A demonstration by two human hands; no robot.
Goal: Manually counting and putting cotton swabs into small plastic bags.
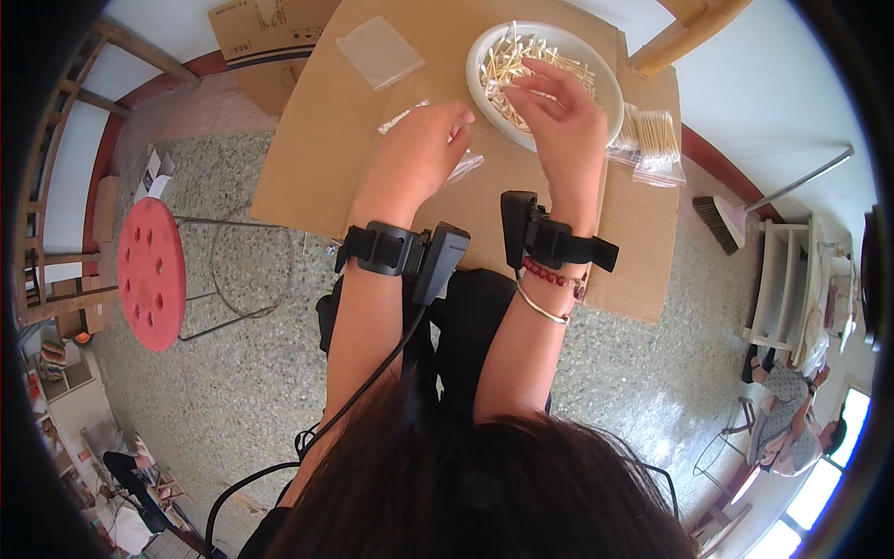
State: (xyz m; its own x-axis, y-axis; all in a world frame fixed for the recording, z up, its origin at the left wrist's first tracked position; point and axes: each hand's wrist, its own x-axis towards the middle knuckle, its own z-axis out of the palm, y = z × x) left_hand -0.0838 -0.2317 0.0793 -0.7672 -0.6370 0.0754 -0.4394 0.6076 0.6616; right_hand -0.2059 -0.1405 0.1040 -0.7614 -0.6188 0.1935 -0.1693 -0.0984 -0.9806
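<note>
A round white bowl (612,102) stands on the cardboard-covered table (307,177), full of loose cotton swabs (507,61). Over its right side, my right hand (563,112) has thumb and fingers pinched on what looks like a thin cotton swab (523,89). My left hand (419,149) is closed, left of the bowl, its curled fingers mostly hidden. White swab tips (400,118) show past its outer edge, and a crumpled clear plastic bag (467,168) sticks out by the thumb side. How far the bag encloses those swabs is hidden by the hand.
A flat clear bag (380,52) lies at the table's far left. Bagged bundles of swabs (656,135) lie right of the bowl. A red stool (152,275) stands on the left, a wooden chair (684,37) at the far right. Another person (792,419) sits at the right.
</note>
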